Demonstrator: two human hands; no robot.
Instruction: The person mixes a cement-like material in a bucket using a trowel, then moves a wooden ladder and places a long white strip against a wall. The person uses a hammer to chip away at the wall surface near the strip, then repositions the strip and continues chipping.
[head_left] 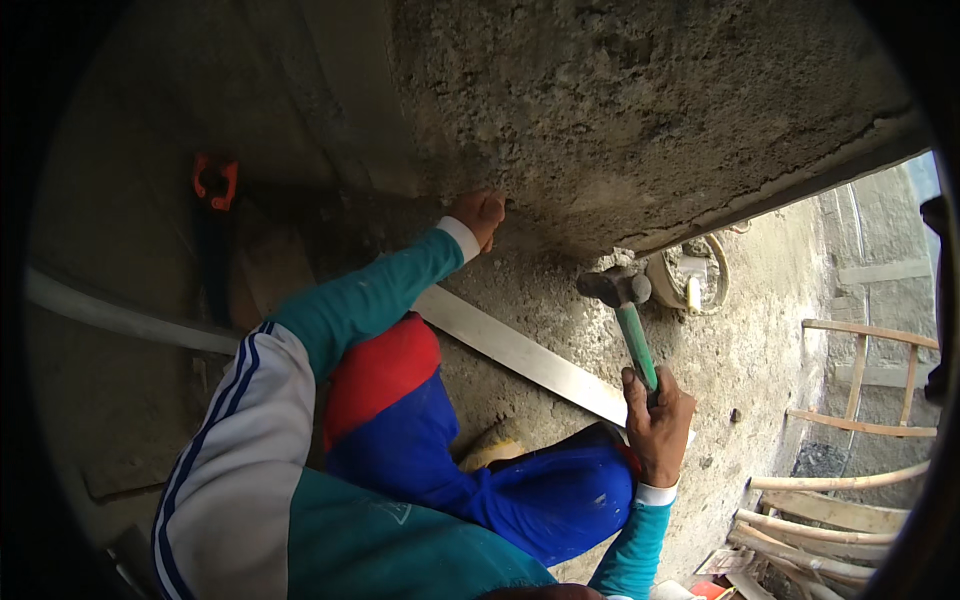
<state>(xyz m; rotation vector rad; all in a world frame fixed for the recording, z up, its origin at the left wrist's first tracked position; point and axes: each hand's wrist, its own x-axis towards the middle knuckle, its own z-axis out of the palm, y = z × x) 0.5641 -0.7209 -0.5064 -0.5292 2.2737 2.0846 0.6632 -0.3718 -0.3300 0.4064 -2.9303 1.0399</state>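
from where i stand, the person is crouched over rough ground (755, 350), facing a coarse concrete surface (640, 110). right hand (662, 428): fingers closed round the lower end of a hammer (631, 330), thumb along the green handle. the hammer is raised aslant, its dark steel head uppermost and pointing away from the body. left hand (477, 218): fingers curled tightly inward, close to the lower edge of the concrete; i cannot tell whether anything is held in them or whether they touch it. a long, pale metal bar (530, 358) runs slantwise beyond the knees, its near end partly behind the right hand. a bucket (662, 274) containing grey material stands just past the hammer head. an orange object (215, 182) is noted well to the left. a wooden ladder (858, 376) and several wooden poles (830, 545) are on the far right.
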